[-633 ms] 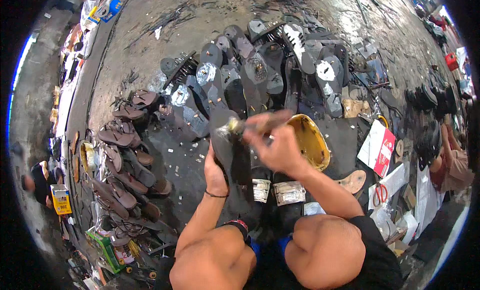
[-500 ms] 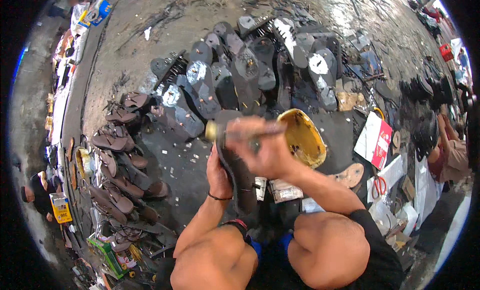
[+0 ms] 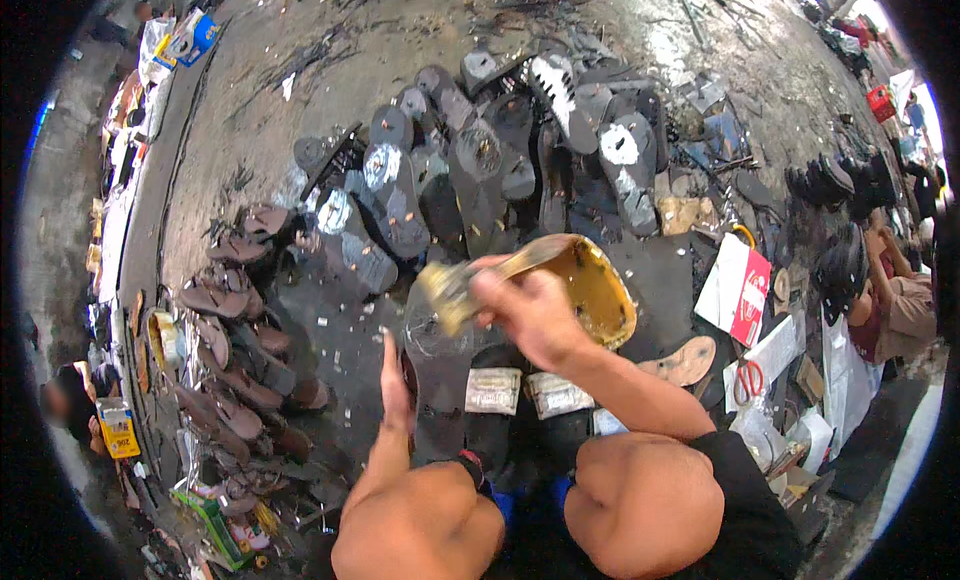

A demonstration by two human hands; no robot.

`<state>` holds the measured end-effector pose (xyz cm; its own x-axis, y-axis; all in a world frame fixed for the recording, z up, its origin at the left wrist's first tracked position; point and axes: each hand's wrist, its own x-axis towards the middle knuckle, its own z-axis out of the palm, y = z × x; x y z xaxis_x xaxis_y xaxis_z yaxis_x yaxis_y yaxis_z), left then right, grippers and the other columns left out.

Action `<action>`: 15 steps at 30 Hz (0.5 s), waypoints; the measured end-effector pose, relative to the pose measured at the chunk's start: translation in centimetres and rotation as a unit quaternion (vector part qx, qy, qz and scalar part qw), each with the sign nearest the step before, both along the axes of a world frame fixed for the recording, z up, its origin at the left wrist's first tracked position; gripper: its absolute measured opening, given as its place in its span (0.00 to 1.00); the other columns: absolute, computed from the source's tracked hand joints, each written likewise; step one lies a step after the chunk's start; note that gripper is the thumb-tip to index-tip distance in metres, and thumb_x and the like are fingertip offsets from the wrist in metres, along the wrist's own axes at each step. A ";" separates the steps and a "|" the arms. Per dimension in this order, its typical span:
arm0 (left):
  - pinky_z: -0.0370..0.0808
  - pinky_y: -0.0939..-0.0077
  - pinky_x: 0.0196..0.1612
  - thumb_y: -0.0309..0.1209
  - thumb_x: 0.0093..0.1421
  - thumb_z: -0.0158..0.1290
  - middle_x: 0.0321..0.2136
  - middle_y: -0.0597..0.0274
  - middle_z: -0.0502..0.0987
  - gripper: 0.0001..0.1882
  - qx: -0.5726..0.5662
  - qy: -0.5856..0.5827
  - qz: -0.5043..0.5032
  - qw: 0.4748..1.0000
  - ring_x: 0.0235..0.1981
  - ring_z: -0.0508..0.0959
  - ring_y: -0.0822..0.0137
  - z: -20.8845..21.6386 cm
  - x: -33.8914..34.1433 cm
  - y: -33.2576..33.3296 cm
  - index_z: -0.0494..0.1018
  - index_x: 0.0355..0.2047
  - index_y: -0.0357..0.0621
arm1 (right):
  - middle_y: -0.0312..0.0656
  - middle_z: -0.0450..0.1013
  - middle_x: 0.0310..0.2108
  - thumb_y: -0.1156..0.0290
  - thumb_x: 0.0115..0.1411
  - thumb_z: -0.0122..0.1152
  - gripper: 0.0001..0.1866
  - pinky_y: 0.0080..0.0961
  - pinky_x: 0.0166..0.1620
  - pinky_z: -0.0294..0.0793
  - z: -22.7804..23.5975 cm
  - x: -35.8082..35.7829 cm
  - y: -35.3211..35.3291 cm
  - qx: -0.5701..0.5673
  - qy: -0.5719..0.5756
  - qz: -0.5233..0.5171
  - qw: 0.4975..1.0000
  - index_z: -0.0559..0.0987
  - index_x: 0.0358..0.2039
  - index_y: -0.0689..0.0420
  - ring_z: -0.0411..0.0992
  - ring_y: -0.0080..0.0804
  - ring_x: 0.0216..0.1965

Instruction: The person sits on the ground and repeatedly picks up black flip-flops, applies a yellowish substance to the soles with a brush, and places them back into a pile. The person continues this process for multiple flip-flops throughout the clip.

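Note:
My right hand (image 3: 530,315) grips a glue brush (image 3: 455,292); its yellowish, caked head hangs just above the far end of a dark sandal sole (image 3: 440,370). A shiny wet patch shows on that end of the sole. Along the sole's left edge lies my left hand (image 3: 397,385), one finger stretched upward and the others hidden, seemingly under the sole it holds. Behind the brush handle and my right hand stands a yellow glue tub (image 3: 622,325), its inside smeared with dark and yellow residue.
Several dark soles (image 3: 478,170), some with white patches, lie in rows ahead. Brown sandals (image 3: 215,295) are piled on the left. Two pale wrapped blocks (image 3: 493,391) sit near my knees. To the right are red scissors (image 3: 748,382), a red-and-white box (image 3: 735,290) and a person (image 3: 890,290).
The sole has turned from edge-on to face up and moved slightly left and nearer. My right hand with the brush has shifted a little, its brush head now clearer. The left hand has opened outward along the edge.

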<state>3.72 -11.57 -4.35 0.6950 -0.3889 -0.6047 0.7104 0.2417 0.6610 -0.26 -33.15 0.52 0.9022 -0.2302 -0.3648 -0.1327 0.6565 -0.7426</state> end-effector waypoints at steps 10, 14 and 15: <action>0.80 0.56 0.51 0.64 0.68 0.37 0.50 0.54 0.78 0.37 -0.139 0.082 0.054 0.985 0.43 0.82 0.57 2.8 1.5 -1.5 0.67 0.60 0.44 | 0.37 0.78 0.39 0.70 0.65 0.64 0.15 0.18 0.41 0.73 1.4 1.0 1.3 -0.182 -0.047 0.054 0.981 0.76 0.49 0.63 0.73 0.17 0.40; 0.81 0.66 0.44 0.69 0.65 0.40 0.41 0.54 0.81 0.45 -0.100 0.050 0.047 0.993 0.39 0.82 0.61 4.1 4.8 -5.2 0.76 0.46 0.31 | 0.42 0.79 0.37 0.70 0.60 0.68 0.10 0.27 0.40 0.75 1.3 0.2 3.0 -0.430 -0.163 0.016 0.888 0.81 0.38 0.63 0.77 0.30 0.36; 0.82 0.67 0.40 0.69 0.64 0.41 0.37 0.55 0.81 0.44 -0.183 0.031 0.085 0.979 0.36 0.83 0.61 4.2 5.0 -6.0 0.76 0.45 0.33 | 0.42 0.79 0.37 0.70 0.60 0.67 0.11 0.27 0.39 0.75 1.2 1.0 2.2 -0.477 -0.139 -0.013 0.868 0.81 0.39 0.63 0.77 0.29 0.36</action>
<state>8.69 -17.56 -0.18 0.7343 -0.4698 -0.4901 0.6761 0.5715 0.4652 0.79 -30.90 1.74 0.9149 -0.3290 0.2338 0.1445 -0.2738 -0.9509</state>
